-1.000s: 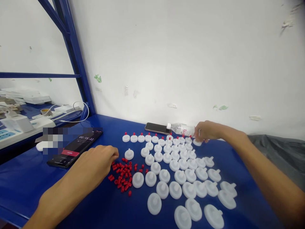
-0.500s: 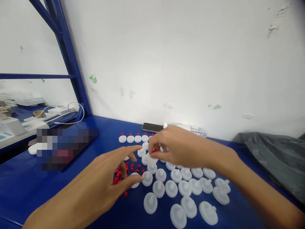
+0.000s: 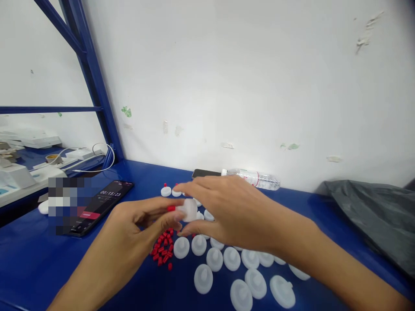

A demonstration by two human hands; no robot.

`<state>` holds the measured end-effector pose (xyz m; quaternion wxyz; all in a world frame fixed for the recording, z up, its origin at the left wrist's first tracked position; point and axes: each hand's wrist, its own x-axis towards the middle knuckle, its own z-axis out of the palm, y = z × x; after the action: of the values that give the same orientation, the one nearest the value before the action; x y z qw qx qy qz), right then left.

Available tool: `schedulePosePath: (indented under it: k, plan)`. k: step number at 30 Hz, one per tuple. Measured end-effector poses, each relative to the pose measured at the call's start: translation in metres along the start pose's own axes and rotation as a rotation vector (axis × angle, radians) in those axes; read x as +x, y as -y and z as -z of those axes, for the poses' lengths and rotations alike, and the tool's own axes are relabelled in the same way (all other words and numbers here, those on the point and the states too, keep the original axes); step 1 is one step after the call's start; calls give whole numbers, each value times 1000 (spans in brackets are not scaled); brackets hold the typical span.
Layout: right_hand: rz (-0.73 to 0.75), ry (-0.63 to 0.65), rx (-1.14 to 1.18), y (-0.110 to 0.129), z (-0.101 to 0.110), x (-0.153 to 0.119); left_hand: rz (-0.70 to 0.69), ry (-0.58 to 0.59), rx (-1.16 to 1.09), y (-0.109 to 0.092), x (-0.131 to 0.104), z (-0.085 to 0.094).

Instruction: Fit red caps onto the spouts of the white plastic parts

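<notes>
My left hand point(image 3: 145, 224) is closed, its thumb and fingers pinching a white spouted lid point(image 3: 190, 210) by the spout side. A small red cap point(image 3: 171, 208) shows at the spout end, between those fingers. My right hand point(image 3: 215, 207) is around the lid's wide side, fingers stretched above and thumb below, with gaps showing beside the lid. Under the hands lie a heap of loose red caps point(image 3: 164, 248) and several spouted lids, such as one white lid point(image 3: 203, 278) without a red cap. Behind, a capped white lid point(image 3: 166, 191) stands in a row partly hidden by my right hand.
A phone point(image 3: 112, 194) displaying a timer lies at the left, partly pixelated. By the wall are a dark phone point(image 3: 205, 173) and a clear plastic bottle point(image 3: 259, 179). Grey plastic sheeting point(image 3: 372, 216) covers the right side. A blue frame post point(image 3: 94, 82) rises at the left.
My right hand has brought a lid left and toward my left hand, and its fingers have spread. My left hand has closed on the lid. The view has shifted slightly.
</notes>
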<state>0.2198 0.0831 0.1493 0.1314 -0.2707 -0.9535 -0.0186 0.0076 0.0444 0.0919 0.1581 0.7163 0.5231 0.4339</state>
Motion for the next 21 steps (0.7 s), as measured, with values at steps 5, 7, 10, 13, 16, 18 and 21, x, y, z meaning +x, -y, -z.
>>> schedulePosePath:
  k: [5, 7, 10, 13, 16, 18, 21]
  plan:
    - [36, -21, -126, 5, -7, 5, -146, -34, 108, -3, -2, -2]
    - [59, -36, -143, 4, -5, 5, -185, -26, 121, -3, -4, -3]
    - [142, -25, -166, 0, 0, 3, -129, 19, 38, -3, -10, -4]
    - [238, -68, -248, -1, 3, 1, 61, 4, -117, -1, -17, -5]
    - [260, -133, -369, 7, 3, 0, 256, 2, -320, -1, -17, -7]
    - [263, -163, -432, 12, 3, 1, 331, 95, -490, -3, -13, -7]
    - [245, -209, -518, 3, 9, -1, 420, 209, -792, -4, -7, 4]
